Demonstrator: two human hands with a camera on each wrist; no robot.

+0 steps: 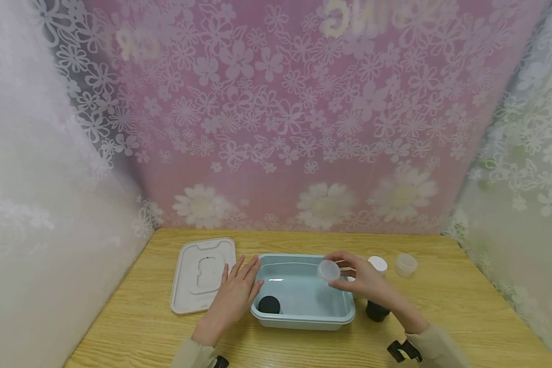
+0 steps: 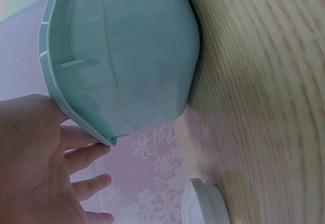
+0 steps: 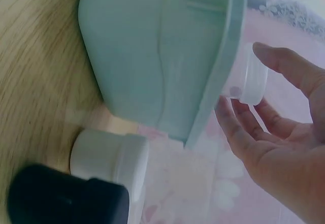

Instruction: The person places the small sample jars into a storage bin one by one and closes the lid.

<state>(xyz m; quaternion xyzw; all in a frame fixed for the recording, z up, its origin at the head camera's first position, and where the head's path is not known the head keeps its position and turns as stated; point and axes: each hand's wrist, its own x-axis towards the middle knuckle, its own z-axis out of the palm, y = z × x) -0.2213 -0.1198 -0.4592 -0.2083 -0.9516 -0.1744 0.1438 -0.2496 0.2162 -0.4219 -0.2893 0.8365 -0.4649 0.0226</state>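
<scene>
A light blue plastic bin (image 1: 305,324) stands on the table, with a round black-topped jar (image 1: 269,304) inside at its near left corner. My left hand (image 1: 233,292) rests on the bin's left rim, fingers straight and spread. In the left wrist view the thumb side of that hand (image 2: 35,153) meets the rim (image 2: 66,107). Over the right part of the bin, my right hand (image 1: 365,278) holds a small translucent round jar (image 1: 327,271) between thumb and fingers. The right wrist view shows this jar's lid (image 3: 255,79) pinched at its edge, beyond the bin's rim.
A white rectangular lid (image 1: 202,276) lies flat left of the bin. To the right stand a white-capped jar (image 1: 377,263), another translucent jar (image 1: 406,265) and a black jar (image 1: 377,311). Floral curtains (image 1: 276,128) enclose the table at the back and both sides.
</scene>
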